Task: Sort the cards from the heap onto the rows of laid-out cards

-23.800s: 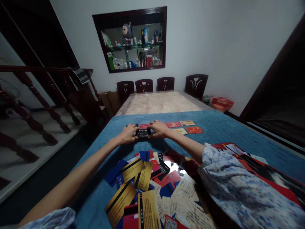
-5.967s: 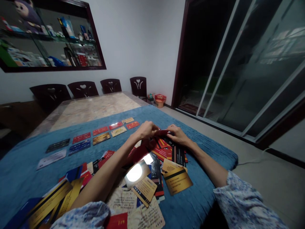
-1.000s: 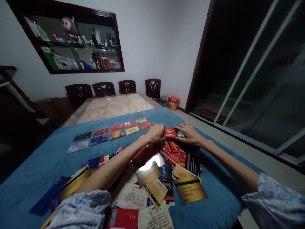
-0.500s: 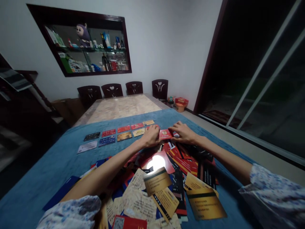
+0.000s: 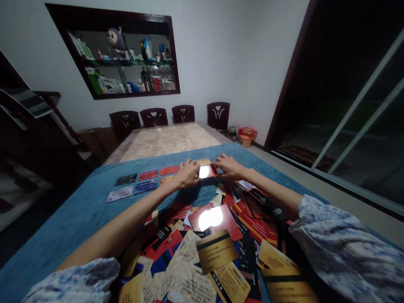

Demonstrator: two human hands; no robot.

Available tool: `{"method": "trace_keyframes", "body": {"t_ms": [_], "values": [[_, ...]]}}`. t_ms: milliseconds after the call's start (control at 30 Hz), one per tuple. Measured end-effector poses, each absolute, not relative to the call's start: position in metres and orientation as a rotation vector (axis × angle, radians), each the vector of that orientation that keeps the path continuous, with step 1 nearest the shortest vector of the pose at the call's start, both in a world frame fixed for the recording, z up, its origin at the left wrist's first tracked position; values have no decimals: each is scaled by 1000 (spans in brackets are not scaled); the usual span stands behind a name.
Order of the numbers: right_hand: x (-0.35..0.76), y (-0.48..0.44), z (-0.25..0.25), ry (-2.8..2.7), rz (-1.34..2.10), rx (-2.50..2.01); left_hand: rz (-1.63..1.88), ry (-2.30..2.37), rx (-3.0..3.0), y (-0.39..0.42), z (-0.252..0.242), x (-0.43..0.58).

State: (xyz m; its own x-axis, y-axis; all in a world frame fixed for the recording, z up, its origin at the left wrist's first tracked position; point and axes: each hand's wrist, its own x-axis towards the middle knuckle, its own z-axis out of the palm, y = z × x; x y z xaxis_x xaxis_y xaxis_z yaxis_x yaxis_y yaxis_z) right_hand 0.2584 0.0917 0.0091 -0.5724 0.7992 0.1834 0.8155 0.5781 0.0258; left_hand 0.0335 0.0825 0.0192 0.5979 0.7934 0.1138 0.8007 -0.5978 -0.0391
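A shiny red card (image 5: 213,171) is held by its two ends, my left hand (image 5: 189,173) pinching one side and my right hand (image 5: 229,166) the other. Light glares off its face. Just beyond it lies a pale gold card (image 5: 203,161). To the left, cards lie in two rows: a black card (image 5: 126,179) and two red ones (image 5: 148,175) behind, a white card (image 5: 120,194) and a blue card (image 5: 146,186) in front. My left hand hides part of these rows. Nearer me spreads a loose heap of cards (image 5: 189,277), with a gold card (image 5: 217,251) on top.
A blue cloth (image 5: 75,210) covers the near part of the table, whose marbled top (image 5: 164,139) shows farther back. Several dark chairs (image 5: 218,115) stand along the far side. A wall shelf (image 5: 132,61) and an orange bucket (image 5: 245,141) are beyond.
Both hands have carried the red card forward and left, off the heap's far edge to beside the laid-out rows. The view has shifted slightly.
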Motion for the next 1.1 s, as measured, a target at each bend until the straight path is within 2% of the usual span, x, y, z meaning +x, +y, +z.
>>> {"method": "trace_keyframes", "body": {"t_ms": [333, 1100], "values": [[210, 128, 30, -2783, -189, -1496, -5, -1474, -2561, 115, 23, 6], [163, 180, 9, -2849, -122, -1576, 64, -1747, -2554, 169, -6, -17]]}}
